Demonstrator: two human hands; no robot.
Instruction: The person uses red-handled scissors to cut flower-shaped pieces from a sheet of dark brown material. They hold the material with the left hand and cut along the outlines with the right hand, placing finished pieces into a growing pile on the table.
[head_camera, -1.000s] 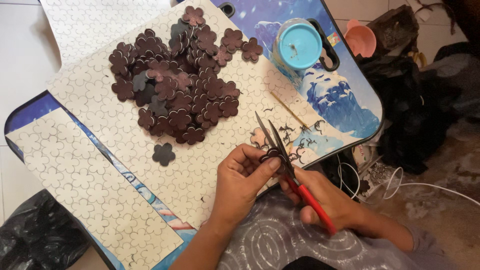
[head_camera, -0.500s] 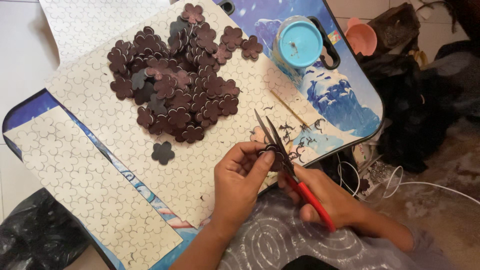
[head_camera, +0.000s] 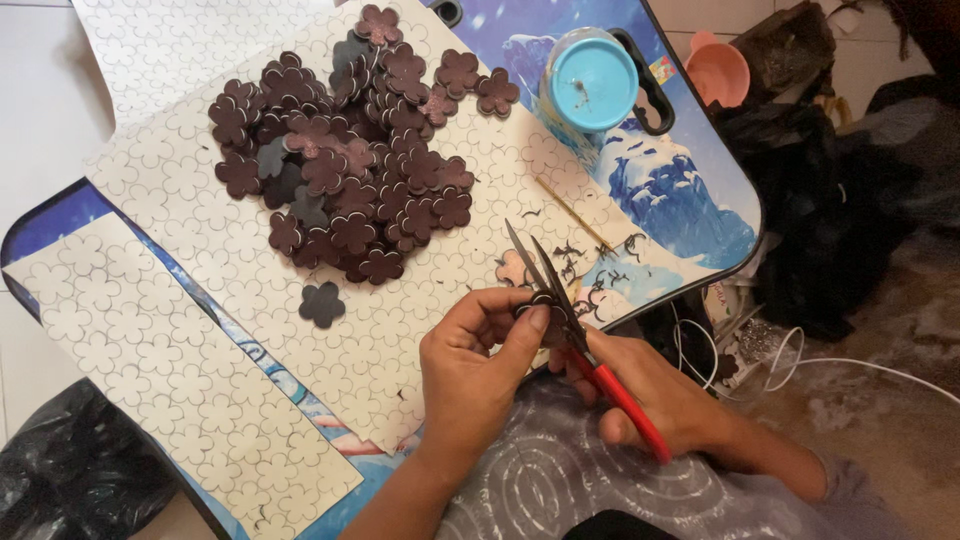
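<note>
My left hand pinches a small dark brown flower-shaped piece at the near edge of the table. My right hand grips red-handled scissors, whose open blades point up and away with the piece between them. A heap of several brown flower cutouts lies on a white sheet printed with flower outlines. One cutout lies alone, left of my left hand.
A second white flower-outline sheet lies at the left on the blue picture-printed table. A round blue lidded container stands at the back, a thin stick near it. A pink cup, dark bags and white cables lie on the floor.
My hands and the scissors have stayed near the table's front edge, with only slight shifts of the fingers on the small piece.
</note>
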